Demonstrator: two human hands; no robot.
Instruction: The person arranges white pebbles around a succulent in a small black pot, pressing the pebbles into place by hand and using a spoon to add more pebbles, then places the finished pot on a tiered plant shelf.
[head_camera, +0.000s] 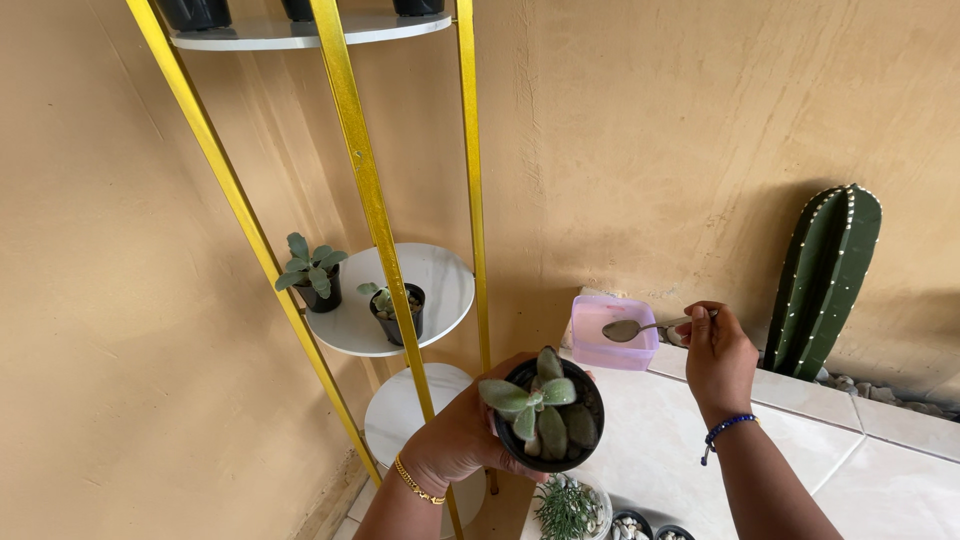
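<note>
Left hand (462, 438) curled closed around small black pot (548, 415) with grey-green succulent (538, 404), holding it in open air between gold shelf frame (372, 200) and tiled bench (690, 440). Right hand (716, 358) pinching metal spoon (628, 329) by its handle, bowl hovering over pink tub (611, 335) sitting at bench's back edge by wall. Tall green cactus (825, 280) standing well right.

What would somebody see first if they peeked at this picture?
Probably the fuzzy green succulent in a black pot, held up by the left hand in the middle. Next, the right hand holds a spoon over a pink tub. A tall cactus stands far right.
</note>
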